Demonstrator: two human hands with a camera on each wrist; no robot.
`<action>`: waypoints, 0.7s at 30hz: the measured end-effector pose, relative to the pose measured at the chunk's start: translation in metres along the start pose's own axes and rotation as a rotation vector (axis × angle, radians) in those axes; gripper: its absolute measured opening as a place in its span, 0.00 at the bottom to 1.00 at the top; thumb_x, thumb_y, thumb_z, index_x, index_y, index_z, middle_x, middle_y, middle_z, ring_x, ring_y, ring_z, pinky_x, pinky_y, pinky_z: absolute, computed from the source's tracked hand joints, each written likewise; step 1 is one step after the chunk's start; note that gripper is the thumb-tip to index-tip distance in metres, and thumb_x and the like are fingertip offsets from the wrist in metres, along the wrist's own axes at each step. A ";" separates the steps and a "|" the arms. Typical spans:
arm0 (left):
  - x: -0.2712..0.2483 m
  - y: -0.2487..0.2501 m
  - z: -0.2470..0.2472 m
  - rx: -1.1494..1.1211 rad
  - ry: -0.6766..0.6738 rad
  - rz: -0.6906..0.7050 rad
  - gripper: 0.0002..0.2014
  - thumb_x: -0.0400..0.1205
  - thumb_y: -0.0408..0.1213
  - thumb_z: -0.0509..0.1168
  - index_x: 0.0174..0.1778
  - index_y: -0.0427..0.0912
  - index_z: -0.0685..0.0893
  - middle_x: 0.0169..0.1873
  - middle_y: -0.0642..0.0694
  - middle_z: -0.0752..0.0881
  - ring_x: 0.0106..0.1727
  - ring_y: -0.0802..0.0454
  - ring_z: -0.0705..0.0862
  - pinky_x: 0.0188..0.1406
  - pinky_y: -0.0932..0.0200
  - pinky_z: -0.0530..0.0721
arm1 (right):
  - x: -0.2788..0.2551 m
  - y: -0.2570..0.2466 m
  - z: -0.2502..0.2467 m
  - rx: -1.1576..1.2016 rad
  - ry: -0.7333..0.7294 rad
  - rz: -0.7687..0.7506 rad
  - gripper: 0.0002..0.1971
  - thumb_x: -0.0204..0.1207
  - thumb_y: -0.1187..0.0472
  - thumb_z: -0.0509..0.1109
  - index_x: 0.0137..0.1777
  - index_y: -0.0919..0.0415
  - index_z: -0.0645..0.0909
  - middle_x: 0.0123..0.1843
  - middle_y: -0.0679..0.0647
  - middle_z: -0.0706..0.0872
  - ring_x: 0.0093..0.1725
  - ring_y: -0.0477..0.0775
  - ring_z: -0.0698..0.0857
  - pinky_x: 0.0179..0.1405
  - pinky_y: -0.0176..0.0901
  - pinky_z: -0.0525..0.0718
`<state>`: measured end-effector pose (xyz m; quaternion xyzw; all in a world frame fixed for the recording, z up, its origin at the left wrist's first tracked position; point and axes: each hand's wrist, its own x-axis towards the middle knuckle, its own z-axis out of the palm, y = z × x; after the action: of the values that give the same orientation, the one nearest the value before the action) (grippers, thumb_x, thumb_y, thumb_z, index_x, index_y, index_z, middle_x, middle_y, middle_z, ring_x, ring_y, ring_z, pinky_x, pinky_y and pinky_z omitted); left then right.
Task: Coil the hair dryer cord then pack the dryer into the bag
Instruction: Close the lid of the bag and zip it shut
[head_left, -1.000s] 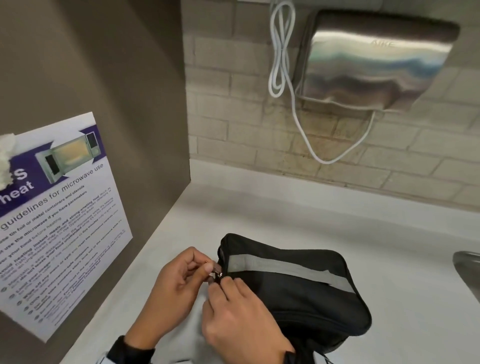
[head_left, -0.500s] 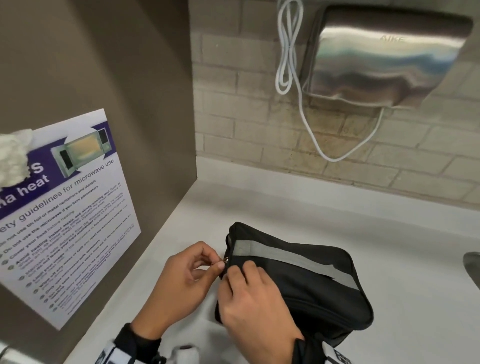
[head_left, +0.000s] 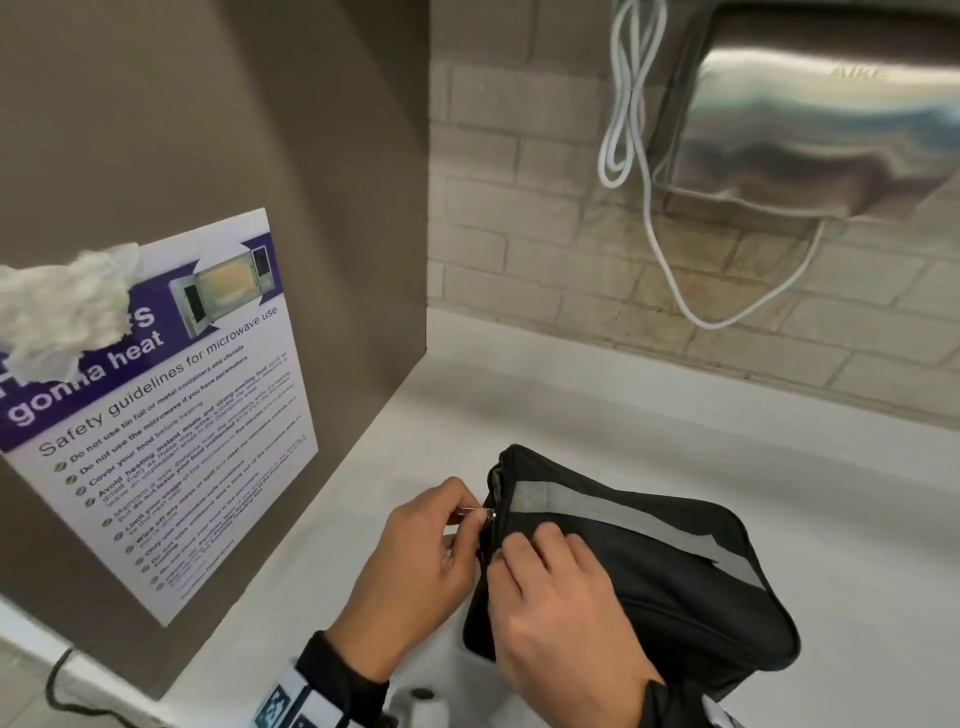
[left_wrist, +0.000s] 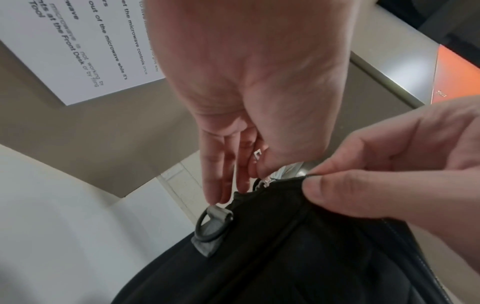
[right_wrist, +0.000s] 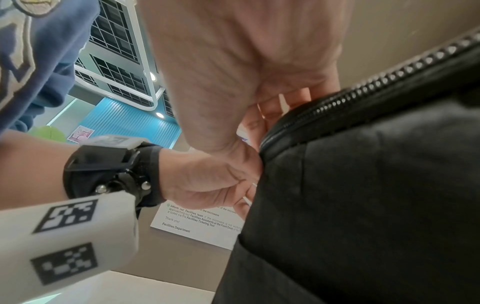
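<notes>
1. Low in the head view, right of centre, the bag (head_left: 649, 561) lies on the white counter (head_left: 857, 519), black with a grey strap (head_left: 618, 514) across its top.
2. The left hand (head_left: 415, 556) sits at the bag's left end, thumb and forefinger pinching the metal zip pull (head_left: 470, 512).
3. The right hand (head_left: 561, 613) rests on the bag just beside the left one; in the left-wrist view its thumb and forefinger (left_wrist: 345, 185) pinch the black fabric edge by the zip.
4. The dryer itself cannot be seen in any view.
5. A black ring (left_wrist: 210, 226) on a grey tab hangs at the bag's end, below the left fingers.
6. On the brown panel at the left of the head view is a microwave safety poster (head_left: 171, 415), with a wad of white paper (head_left: 57, 306) over its upper left corner.
7. At the upper right, a steel hand dryer (head_left: 821, 119) is fixed to the brick wall, a white cable (head_left: 628, 98) looped beside it.
</notes>
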<state>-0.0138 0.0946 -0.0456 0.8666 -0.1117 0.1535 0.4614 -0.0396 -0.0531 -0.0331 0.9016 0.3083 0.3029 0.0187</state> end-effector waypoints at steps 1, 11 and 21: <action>0.001 -0.001 0.001 0.002 0.006 -0.008 0.06 0.84 0.33 0.66 0.42 0.43 0.81 0.35 0.51 0.86 0.42 0.55 0.85 0.31 0.78 0.77 | 0.000 0.000 -0.001 0.004 0.001 0.003 0.04 0.60 0.65 0.76 0.32 0.62 0.83 0.33 0.57 0.82 0.32 0.59 0.77 0.31 0.51 0.75; 0.014 -0.011 0.009 -0.025 0.083 -0.144 0.08 0.84 0.34 0.67 0.41 0.51 0.80 0.37 0.56 0.86 0.47 0.67 0.84 0.37 0.75 0.82 | -0.007 -0.008 -0.004 0.035 0.069 -0.025 0.08 0.58 0.67 0.77 0.25 0.62 0.79 0.28 0.57 0.79 0.26 0.59 0.75 0.29 0.49 0.70; 0.029 -0.021 0.011 -0.200 0.098 -0.265 0.04 0.84 0.34 0.67 0.44 0.46 0.83 0.39 0.49 0.88 0.38 0.58 0.92 0.41 0.47 0.93 | -0.012 -0.010 -0.006 0.092 0.066 -0.018 0.06 0.60 0.68 0.78 0.28 0.62 0.82 0.29 0.56 0.80 0.27 0.57 0.76 0.27 0.46 0.75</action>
<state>0.0221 0.0959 -0.0566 0.8151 0.0114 0.1216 0.5662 -0.0559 -0.0523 -0.0368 0.8882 0.3303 0.3178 -0.0303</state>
